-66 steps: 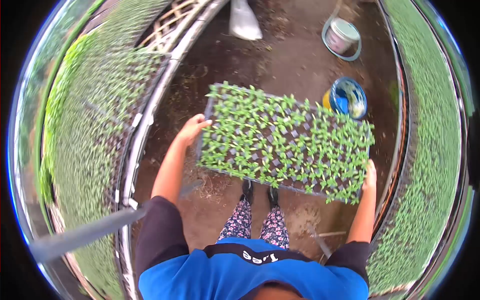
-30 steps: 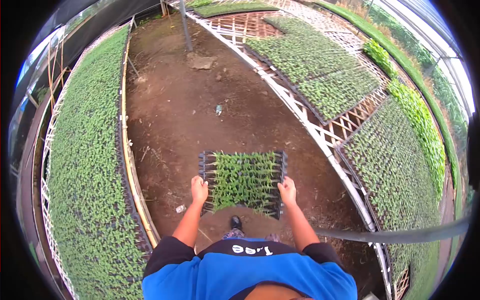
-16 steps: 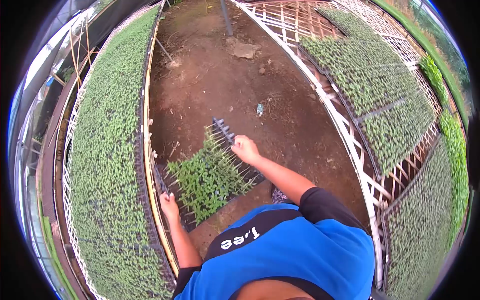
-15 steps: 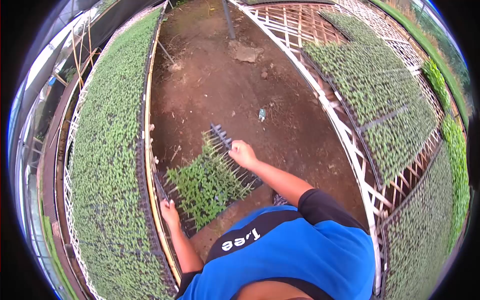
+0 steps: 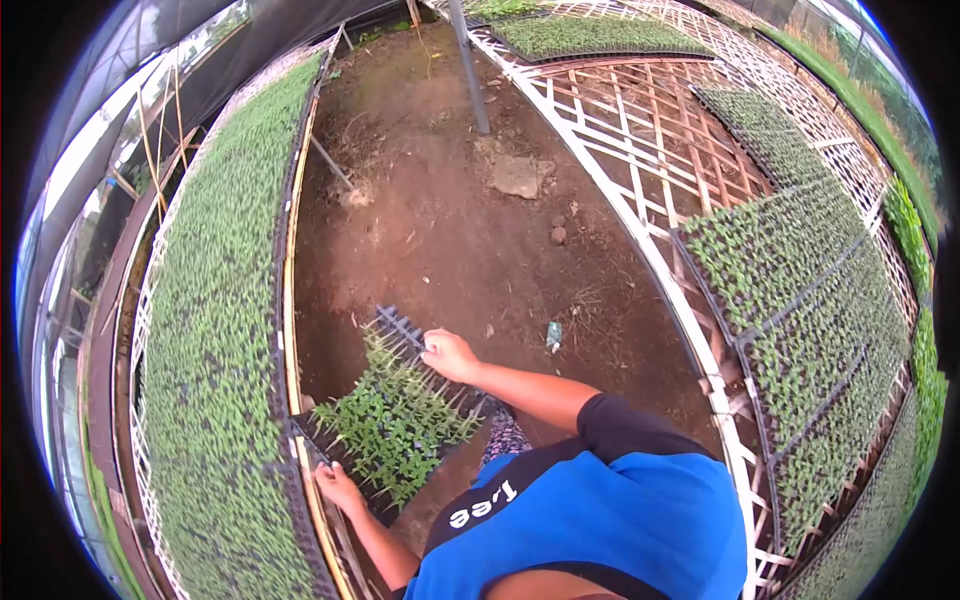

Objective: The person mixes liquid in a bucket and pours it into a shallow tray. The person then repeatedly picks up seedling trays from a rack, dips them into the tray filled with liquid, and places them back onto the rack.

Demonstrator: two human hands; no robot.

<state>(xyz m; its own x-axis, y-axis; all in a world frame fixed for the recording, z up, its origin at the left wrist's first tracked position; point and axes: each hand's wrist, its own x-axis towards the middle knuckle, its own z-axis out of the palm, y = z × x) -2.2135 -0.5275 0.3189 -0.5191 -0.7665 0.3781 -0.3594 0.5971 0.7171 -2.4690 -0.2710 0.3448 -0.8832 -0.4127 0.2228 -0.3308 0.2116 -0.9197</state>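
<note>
A dark plastic seedling tray [image 5: 398,328] full of leafy green seedlings [image 5: 395,425] is held between my hands, tilted over the dirt path. My right hand [image 5: 450,356] is closed on the tray's far edge, where bare black cells show. At the opposite edge, beside the left bench, my left hand [image 5: 339,487] grips the tray with its fingers partly hidden. The seedlings lean toward the lower left, their pale stems showing near my right hand. The tray's left corner reaches the bench's wooden rail [image 5: 291,370].
A long left bench carries dense seedlings [image 5: 215,330]. On the right, a white lattice bench [image 5: 610,190] holds more trays of seedlings [image 5: 800,290]. Along the dirt path [image 5: 420,220] are a flat stone [image 5: 518,176], a crumpled plastic piece [image 5: 554,336] and a metal post [image 5: 470,70].
The tray and both hands have shifted left and lower in the view, closer to the left bench rail. The camera view has also moved, showing more of the right bench.
</note>
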